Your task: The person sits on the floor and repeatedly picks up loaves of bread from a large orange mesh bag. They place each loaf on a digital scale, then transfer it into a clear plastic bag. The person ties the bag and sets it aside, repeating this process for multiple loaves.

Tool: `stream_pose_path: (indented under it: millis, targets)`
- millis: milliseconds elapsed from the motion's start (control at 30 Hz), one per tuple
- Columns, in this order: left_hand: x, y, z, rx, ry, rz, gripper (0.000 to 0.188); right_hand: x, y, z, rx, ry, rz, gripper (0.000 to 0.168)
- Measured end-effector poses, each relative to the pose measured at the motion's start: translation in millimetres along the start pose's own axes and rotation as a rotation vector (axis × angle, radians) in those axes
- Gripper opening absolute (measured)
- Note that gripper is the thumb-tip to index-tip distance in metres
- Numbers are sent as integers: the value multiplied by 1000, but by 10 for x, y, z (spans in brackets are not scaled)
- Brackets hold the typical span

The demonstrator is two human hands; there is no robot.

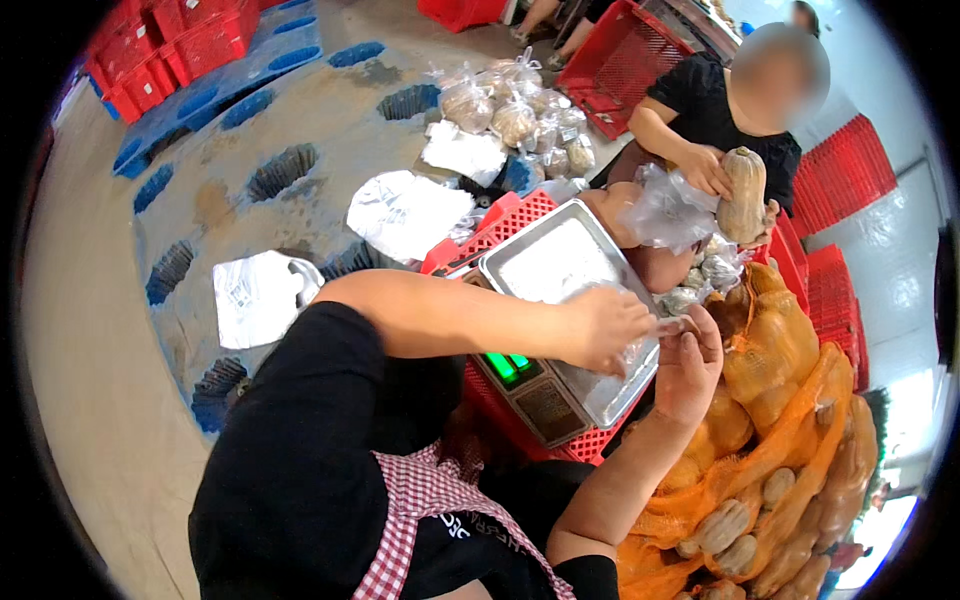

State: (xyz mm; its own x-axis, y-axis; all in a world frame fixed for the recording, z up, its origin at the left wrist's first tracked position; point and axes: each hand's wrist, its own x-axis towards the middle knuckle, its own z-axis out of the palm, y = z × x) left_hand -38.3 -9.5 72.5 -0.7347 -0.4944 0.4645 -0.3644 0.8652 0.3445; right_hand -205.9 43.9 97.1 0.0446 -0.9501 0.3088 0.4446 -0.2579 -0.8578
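Observation:
Above the steel tray (570,255) of a digital scale, my left hand (609,330) grips part of a clear plastic bag (636,349). My right hand (688,367) pinches the twisted end of that bag at the tray's right edge. What the bag holds is hidden by my left hand. The scale display (508,365) glows green under my left forearm. A red plastic crate (487,382) stands beneath the scale. Orange mesh sacks (787,420) of butternut squash lie to the right of my right hand.
Across from me a seated co-worker holds a butternut squash (742,196) and a clear plastic bag (670,208). Bagged produce (514,120) is heaped on a blue pallet (225,225), with white plastic bags (409,214) nearer. Red crates (176,56) are stacked at the upper left.

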Motion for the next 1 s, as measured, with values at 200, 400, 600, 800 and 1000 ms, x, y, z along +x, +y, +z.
stream_pose_path:
  millis: [200,400,600,800,1000]
  targets:
    - [-34,-698,340,-56,412,-88,14,45,33,473,-17,30,-104,34]
    - [-532,-1517,-866,-427,991,-657,22,29,80,-2,-372,469,-132,26]
    - [-1892,-3333,-1215,169,663,-965,16,-134,292,-649,-333,562,131,22]
    - [-2645,-4493,-367,494,468,-1164,12,-237,444,-822,-455,637,244,19]
    - [-2794,-4698,-122,222,611,-1285,24,-314,618,-824,-546,647,368,17]
